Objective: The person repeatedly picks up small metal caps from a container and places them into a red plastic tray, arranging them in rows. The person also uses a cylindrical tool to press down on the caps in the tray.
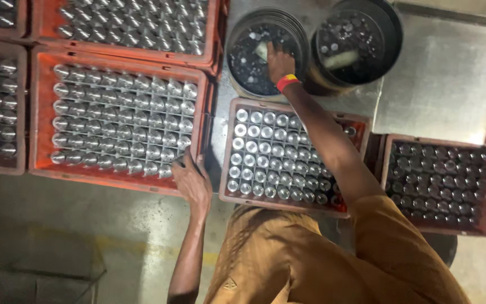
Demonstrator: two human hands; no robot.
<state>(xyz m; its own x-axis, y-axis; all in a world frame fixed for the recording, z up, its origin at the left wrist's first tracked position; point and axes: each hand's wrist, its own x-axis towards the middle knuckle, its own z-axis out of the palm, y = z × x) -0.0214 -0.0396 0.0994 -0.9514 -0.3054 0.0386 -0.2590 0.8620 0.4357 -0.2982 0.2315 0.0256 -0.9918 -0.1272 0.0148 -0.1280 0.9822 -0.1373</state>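
Concrete floor (74, 225): right hand (279, 62) in black tub (237, 34).

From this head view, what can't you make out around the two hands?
- Right hand: fingertips are buried among small parts in the left black tub; what it holds, if anything, is hidden.
- Left hand: fingertips curl over the orange crate's rim, so its grip is unclear.
- Tub parts: too dark and small to identify.
- Top crates: cut off by the frame edge.

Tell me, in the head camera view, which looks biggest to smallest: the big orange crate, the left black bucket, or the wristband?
1. Big orange crate
2. Left black bucket
3. Wristband
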